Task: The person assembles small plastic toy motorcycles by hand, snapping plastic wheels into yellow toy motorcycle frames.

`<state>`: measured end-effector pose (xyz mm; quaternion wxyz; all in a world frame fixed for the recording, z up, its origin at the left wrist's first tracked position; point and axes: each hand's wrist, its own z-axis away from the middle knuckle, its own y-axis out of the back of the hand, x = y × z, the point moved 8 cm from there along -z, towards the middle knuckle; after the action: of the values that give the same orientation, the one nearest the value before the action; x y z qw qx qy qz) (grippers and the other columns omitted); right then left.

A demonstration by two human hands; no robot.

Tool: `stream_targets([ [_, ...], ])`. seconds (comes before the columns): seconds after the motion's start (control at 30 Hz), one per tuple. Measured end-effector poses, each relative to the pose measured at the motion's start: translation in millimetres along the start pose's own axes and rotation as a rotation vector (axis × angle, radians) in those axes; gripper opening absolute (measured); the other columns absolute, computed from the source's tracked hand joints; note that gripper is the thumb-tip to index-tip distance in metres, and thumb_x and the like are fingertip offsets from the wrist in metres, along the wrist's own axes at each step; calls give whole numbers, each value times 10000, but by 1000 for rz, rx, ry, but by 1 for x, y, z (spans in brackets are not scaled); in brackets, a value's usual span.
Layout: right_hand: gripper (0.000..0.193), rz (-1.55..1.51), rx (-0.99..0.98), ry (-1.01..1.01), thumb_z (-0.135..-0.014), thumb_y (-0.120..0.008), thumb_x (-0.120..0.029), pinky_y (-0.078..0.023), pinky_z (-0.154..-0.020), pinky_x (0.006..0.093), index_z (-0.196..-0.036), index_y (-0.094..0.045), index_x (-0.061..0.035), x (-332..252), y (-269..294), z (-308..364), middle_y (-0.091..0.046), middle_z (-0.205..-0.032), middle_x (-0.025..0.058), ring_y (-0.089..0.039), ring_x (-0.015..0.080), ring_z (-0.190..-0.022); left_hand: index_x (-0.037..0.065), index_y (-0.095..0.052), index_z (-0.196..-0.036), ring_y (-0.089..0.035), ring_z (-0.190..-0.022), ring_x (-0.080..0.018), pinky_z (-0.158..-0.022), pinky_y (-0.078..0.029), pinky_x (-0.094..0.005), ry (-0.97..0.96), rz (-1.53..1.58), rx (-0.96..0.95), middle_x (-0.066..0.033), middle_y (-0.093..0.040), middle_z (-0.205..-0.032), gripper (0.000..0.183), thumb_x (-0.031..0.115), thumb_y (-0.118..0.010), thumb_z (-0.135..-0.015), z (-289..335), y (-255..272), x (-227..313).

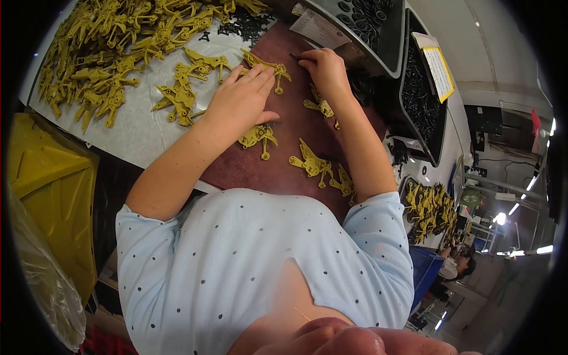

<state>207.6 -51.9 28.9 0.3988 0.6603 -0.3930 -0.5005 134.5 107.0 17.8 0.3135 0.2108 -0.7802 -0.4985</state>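
Our flat left hand (pixel 241 96) steadies a yellow part (pixel 280 70), our right hand (pixel 324 70) pinching a black piece (pixel 294 57); finished count unclear, ten-o'clock heap (pixel 112 50) seemingly left.

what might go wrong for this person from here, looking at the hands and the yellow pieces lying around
The small black piece at the right hand's fingertips could slip and be hard to spot on the dark red cloth mat.

The yellow plastic part under the left hand's fingers might shift if pressed unevenly.

The right forearm might brush the loose yellow plastic pieces lying beside it.
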Motion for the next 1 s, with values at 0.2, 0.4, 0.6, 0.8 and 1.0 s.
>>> stream_targets([
  [0.2,211,-81,-37,-20,-789,-709,-142,-503,-742,357,-976,-697,-43,-2,-1,-3,-668,-862,142,-643,296,-803,-23,-527,-1261,-408,-1316,-252,-1081,-325,-431,-2,13,-7,-111,-478,-1384,671,405,-692,-772,0,-1,-1],
  [0.4,175,-314,-179,-141,-818,-668,-82,-491,-662,290,-974,-678,-5,-14,-14,-9,-678,-773,94,-627,161,-689,-18,-532,-1253,-408,-1315,-251,-1086,-319,-429,3,19,-12,-105,-480,-1378,657,403,-692,-774,0,-1,-1],
  [0.6,165,-298,-253,-104,-817,-660,-62,-495,-655,289,-969,-674,1,-27,-14,-11,-675,-770,93,-628,152,-685,-17,-525,-1258,-405,-1317,-248,-1091,-312,-428,7,15,-21,-101,-483,-1372,659,400,-691,-775,0,-1,-1],
  [0.8,139,-130,-218,31,-808,-653,-52,-513,-690,345,-934,-675,2,-33,-18,-15,-685,-813,140,-658,254,-737,-17,-521,-1265,-404,-1318,-246,-1094,-307,-426,8,13,-20,-97,-477,-1377,661,397,-689,-777,-1,-2,-1],
  [1.0,130,-132,-315,53,-806,-650,-40,-511,-686,350,-927,-648,6,-29,-28,-22,-667,-825,154,-649,274,-746,-15,-520,-1268,-405,-1316,-243,-1095,-306,-428,17,10,-33,-96,-475,-1382,662,399,-687,-779,-1,-2,-1],
])
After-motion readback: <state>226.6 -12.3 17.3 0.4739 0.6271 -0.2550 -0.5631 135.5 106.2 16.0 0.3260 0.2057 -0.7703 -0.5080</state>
